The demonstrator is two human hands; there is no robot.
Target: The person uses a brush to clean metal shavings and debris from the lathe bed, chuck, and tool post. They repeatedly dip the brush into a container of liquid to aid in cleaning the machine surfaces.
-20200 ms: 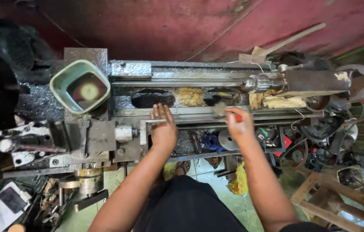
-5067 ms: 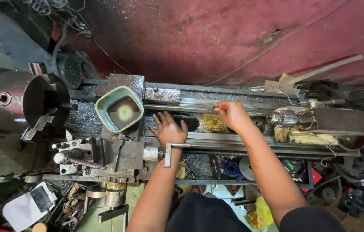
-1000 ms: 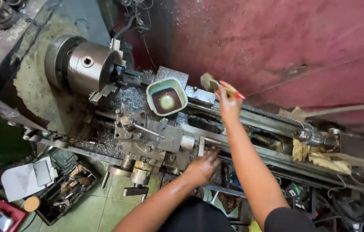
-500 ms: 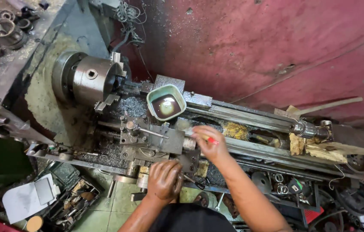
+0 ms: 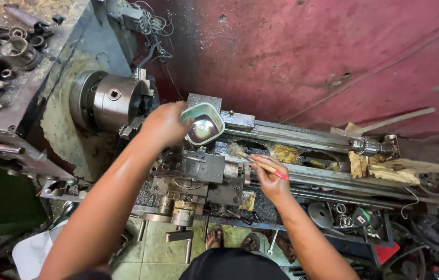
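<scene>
Since half a second ago our left hand [image 5: 163,123] has come up from the handle low at the front of the lathe to the small square green container [image 5: 204,123] at the centre of the frame, and our right hand [image 5: 270,181] has drawn back a little toward us with the brush. Going from the left: the upper left corner holds a shelf of dark rings and round metal parts [image 5: 2,52], and just right of it sits the steel chuck [image 5: 111,101], its jaws bare with nothing clamped in them. Next comes our left hand, its grip closed over the near left rim of the green container, which sits at the back of the carriage [image 5: 206,173] and shows a shiny pool of liquid inside. Right of that, our right hand has its grip pinched shut on a red-handled brush [image 5: 261,165], bristles pointing left and lying on the lathe bed [image 5: 312,173] just beside the carriage. Further right, toward the right edge, rags and scraps of wood [image 5: 385,166] lie by the tailstock. We judge this to be the cleaning or oiling step, with the container being steadied or lifted. The next move calls for keeping the container level so the liquid stays in, and for bringing the bristles to it without knocking the rim.
</scene>
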